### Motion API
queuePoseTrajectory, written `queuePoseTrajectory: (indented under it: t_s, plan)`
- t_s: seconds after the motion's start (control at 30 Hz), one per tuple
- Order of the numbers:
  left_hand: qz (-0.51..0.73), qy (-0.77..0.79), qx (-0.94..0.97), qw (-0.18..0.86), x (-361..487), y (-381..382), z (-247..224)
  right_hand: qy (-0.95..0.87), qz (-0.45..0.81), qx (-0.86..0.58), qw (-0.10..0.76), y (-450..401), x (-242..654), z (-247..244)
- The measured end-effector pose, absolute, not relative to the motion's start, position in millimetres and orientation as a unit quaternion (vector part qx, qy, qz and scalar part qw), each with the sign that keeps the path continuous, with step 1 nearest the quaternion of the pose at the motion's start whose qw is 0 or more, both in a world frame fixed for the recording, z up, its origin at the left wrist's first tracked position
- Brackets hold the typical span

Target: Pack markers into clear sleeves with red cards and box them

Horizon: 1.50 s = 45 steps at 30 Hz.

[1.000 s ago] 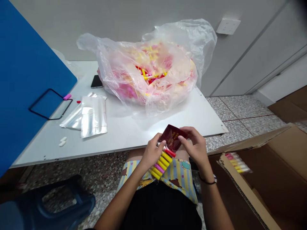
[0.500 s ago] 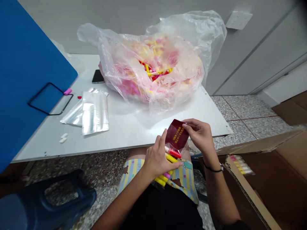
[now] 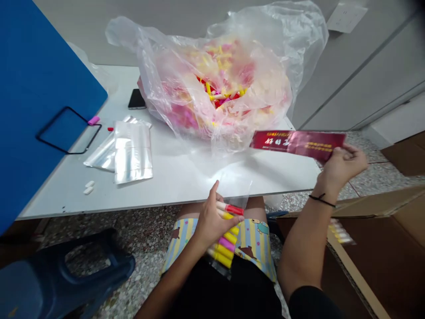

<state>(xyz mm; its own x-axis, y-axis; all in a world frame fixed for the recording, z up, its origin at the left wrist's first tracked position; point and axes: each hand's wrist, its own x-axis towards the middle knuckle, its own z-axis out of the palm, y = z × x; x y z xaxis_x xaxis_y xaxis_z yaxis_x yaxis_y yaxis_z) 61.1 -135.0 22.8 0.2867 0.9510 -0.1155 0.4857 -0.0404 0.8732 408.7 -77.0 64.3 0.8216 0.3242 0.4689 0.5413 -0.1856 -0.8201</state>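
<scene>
My left hand (image 3: 214,217) grips a clear plastic sleeve of markers (image 3: 226,250) above my lap. The markers have yellow, pink and red parts, and my fingers hide the upper ones. My right hand (image 3: 343,166) is raised out to the right, over the table's front corner. It pinches the end of a long, dark red printed card (image 3: 297,144) with gold lettering. The card is held flat and apart from the sleeve.
A white table (image 3: 172,184) holds a large clear bag (image 3: 212,84) of loose markers, silver pouches (image 3: 133,153), a phone (image 3: 137,99) and small white pieces (image 3: 88,188). A blue board (image 3: 43,79) leans at left. An open cardboard box (image 3: 361,252) sits at lower right.
The red card has come out of the clear sleeve and now extends as a long strip, carried up and right by my right hand. My left hand stays on the sleeve.
</scene>
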Motion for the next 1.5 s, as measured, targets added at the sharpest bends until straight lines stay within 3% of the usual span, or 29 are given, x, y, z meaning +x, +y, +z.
queuePoseTrajectory:
  t_s: [0.13, 0.2, 0.3, 0.37, 0.53, 0.6, 0.73, 0.87, 0.97, 1.33, 1.5]
  plan:
    - [0.327, 0.523, 0.61, 0.498, 67.8, -117.5, 26.3, -0.265, -0.116, -0.799, 0.527, -89.8, 362.5, 30.5]
    - [0.355, 0.513, 0.601, 0.501, 73.9, -107.1, 30.5, -0.307, -0.099, -0.759, 0.566, -99.3, 326.9, 28.8]
    - [0.413, 0.484, 0.607, 0.476, 86.6, -94.5, 43.0, -0.482, 0.198, -0.644, 0.56, -113.2, 274.0, 46.1]
    - [0.461, 0.456, 0.619, 0.443, 94.3, -90.6, 56.0, -0.555, 0.306, -0.568, 0.525, -121.2, 244.2, 63.7]
    - [0.567, 0.353, 0.676, 0.311, 93.8, -91.1, 74.7, -0.555, 0.184, -0.507, 0.634, -129.8, 204.5, 79.5]
    - [0.578, 0.348, 0.686, 0.271, 88.6, -88.6, 68.9, -0.568, 0.181, -0.5, 0.628, -124.7, 203.1, 69.9]
    - [0.519, 0.363, 0.7, 0.33, 79.1, -84.3, 53.1, -0.565, 0.237, -0.511, 0.602, -116.7, 206.9, 50.7]
    - [0.554, 0.279, 0.726, 0.296, 70.7, -95.1, 43.7, -0.611, 0.143, -0.436, 0.645, -130.8, 201.8, 39.3]
    - [0.541, 0.305, 0.72, 0.309, 67.9, -102.6, 35.4, -0.6, 0.125, -0.476, 0.63, -138.8, 195.6, 31.9]
    - [0.432, 0.375, 0.658, 0.49, 75.1, -89.9, 71.9, -0.5, 0.292, -0.603, 0.548, -136.4, 209.9, 77.0]
    - [0.421, 0.346, 0.664, 0.511, 71.7, -141.0, 48.1, -0.59, 0.244, -0.529, 0.559, -191.1, 222.9, 58.5]
